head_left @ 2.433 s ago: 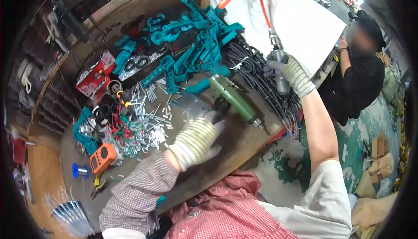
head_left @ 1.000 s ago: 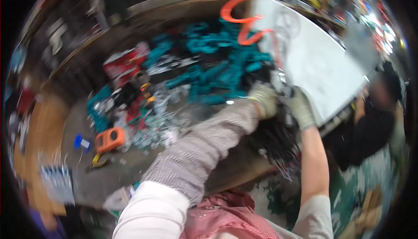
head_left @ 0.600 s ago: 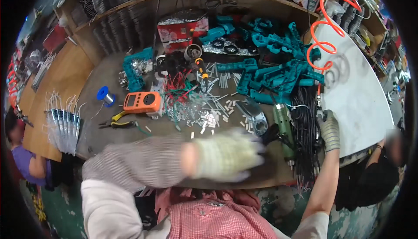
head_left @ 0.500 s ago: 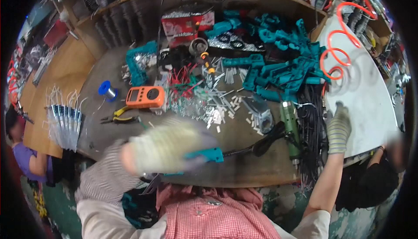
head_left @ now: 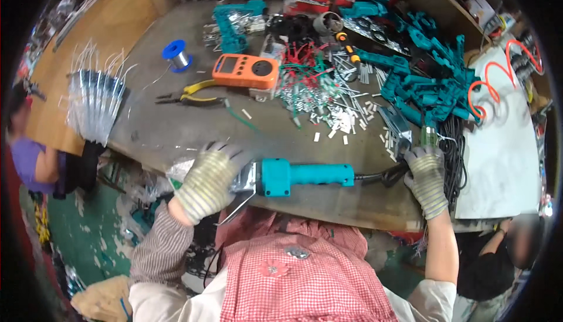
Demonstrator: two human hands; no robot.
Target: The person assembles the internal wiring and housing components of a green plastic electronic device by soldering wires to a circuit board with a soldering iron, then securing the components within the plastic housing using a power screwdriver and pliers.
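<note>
A teal corded power tool (head_left: 319,174) lies crosswise at the table's front edge, its metal head pointing left. My gloved left hand (head_left: 206,182) is closed round that head, which is partly hidden by the glove; a bent metal rod (head_left: 236,208) sticks out below. To the right, my gloved right hand (head_left: 427,181) wraps round a green electric screwdriver (head_left: 429,136), only whose upper end shows. The tool's black cord (head_left: 378,176) runs toward my right hand.
Beyond my hands lie an orange multimeter (head_left: 245,71), yellow-handled pliers (head_left: 196,89), a blue solder spool (head_left: 176,55) and small white sleeves (head_left: 343,120). Teal housings (head_left: 410,82) are heaped at the back right. Black cables (head_left: 451,164) lie beside a white board (head_left: 498,164).
My right hand has moved left from the white board onto the green screwdriver. My left hand, blurred before, is now at the teal tool's head, and the tool shows whole. The view has shifted.
</note>
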